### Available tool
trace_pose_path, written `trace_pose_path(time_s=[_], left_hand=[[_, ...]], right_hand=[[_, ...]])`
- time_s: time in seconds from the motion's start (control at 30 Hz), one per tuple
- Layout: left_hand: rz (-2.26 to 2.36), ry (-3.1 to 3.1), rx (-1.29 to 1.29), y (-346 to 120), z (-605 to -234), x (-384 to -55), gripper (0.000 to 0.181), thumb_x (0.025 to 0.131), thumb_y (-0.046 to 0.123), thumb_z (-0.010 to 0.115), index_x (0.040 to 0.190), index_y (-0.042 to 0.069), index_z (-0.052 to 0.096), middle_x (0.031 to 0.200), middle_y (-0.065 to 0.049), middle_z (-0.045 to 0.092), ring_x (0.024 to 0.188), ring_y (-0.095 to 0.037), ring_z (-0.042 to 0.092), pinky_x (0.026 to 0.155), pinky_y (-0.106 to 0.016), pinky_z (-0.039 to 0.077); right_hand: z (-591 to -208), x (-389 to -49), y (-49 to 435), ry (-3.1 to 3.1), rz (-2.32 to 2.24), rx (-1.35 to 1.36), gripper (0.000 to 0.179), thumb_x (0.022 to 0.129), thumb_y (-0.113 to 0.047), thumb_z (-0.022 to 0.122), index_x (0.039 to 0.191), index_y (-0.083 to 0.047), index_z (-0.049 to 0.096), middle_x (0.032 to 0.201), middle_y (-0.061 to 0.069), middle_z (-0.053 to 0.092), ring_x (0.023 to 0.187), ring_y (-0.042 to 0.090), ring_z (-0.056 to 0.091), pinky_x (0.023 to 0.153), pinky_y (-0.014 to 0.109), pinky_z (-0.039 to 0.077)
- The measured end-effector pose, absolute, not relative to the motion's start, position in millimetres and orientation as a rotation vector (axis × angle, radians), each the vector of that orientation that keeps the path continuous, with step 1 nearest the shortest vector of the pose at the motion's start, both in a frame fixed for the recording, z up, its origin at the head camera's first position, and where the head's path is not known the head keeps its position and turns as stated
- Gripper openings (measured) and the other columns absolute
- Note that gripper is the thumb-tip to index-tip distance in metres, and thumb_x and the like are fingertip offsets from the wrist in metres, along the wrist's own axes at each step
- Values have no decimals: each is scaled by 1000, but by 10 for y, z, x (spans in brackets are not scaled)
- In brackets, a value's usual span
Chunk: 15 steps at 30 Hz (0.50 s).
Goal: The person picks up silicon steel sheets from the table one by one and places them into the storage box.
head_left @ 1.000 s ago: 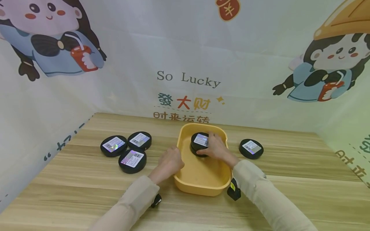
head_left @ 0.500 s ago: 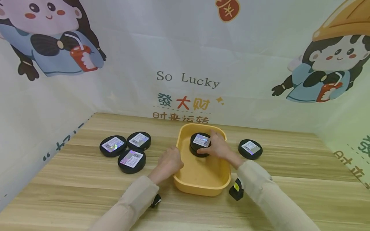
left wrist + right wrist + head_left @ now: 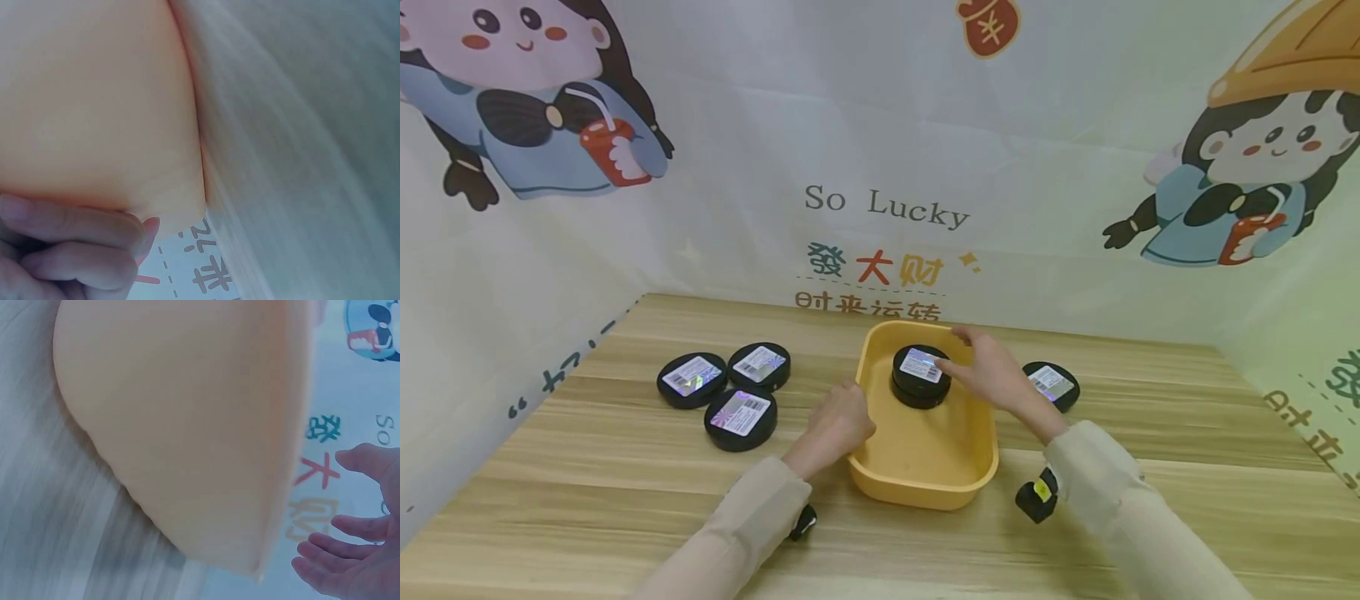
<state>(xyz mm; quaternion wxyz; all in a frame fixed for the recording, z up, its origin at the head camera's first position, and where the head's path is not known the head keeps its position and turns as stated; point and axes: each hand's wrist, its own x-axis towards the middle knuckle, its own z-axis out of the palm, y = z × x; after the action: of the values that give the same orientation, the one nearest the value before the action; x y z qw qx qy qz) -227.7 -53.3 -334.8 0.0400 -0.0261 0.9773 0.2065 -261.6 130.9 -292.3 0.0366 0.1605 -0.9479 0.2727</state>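
Observation:
A yellow plastic bin [image 3: 917,493] stands in the middle of the table. My left hand [image 3: 842,418] grips its left rim; in the left wrist view the curled fingers [image 3: 81,250] lie against the bin wall [image 3: 94,112]. Inside, toward the back, lies a round black container [image 3: 920,387] with a white label, apparently stacked on a similar one. My right hand [image 3: 991,373] hovers over the bin's right rim with fingers spread, holding nothing; its thumb overlaps the container's right edge in the head view. The right wrist view shows the same hand [image 3: 359,531] open beside the bin wall [image 3: 181,425].
Three similar labelled black containers [image 3: 741,419] sit clustered left of the bin. Another one [image 3: 1052,385] lies to its right, partly behind my right hand. A printed cloth backdrop [image 3: 880,150] encloses the wooden table [image 3: 595,467] at the back and sides.
My right hand has let go of the black container in the bin, spread its fingers and drawn to the right. The left hand keeps its grip on the rim.

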Motion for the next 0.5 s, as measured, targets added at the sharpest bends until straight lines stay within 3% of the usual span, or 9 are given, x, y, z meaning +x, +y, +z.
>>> trace_pose_path(time_s=[0.5], left_hand=[[631, 2997, -78, -537, -3343, -2272, 28, 73, 8, 62, 93, -6, 48, 75, -13, 50, 66, -24, 51, 55, -33, 44]], right_hand=[[-2838, -2592, 1711, -2716, 902, 486, 47, 85, -16, 58, 121, 11, 43, 116, 28, 49, 106, 38, 47, 86, 47, 41]])
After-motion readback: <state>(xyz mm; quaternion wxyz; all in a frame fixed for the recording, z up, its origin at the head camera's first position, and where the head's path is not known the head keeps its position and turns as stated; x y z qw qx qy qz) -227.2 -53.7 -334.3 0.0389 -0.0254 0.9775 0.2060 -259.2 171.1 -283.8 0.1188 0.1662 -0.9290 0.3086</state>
